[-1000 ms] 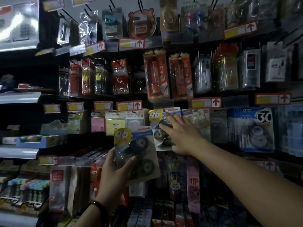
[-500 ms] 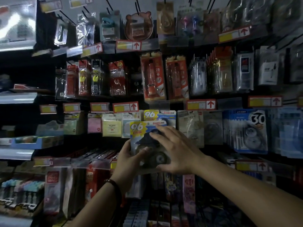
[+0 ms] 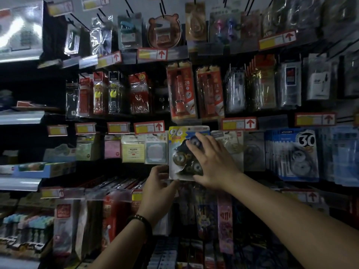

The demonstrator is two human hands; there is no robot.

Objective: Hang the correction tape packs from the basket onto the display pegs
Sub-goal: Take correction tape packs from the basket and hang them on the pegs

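Raised higher, correction tape pack [image 3: 179, 146] sits pinched in left hand [image 3: 159, 188], right hand [image 3: 211, 162] flat against it.

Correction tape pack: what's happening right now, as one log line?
left hand: holds correction tape pack by lower-left corner | right hand: presses flat on its front | pack: at display row, peg hidden

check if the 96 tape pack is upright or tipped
Upright: the correction tape pack shows its 96 on top, with its sides near vertical.
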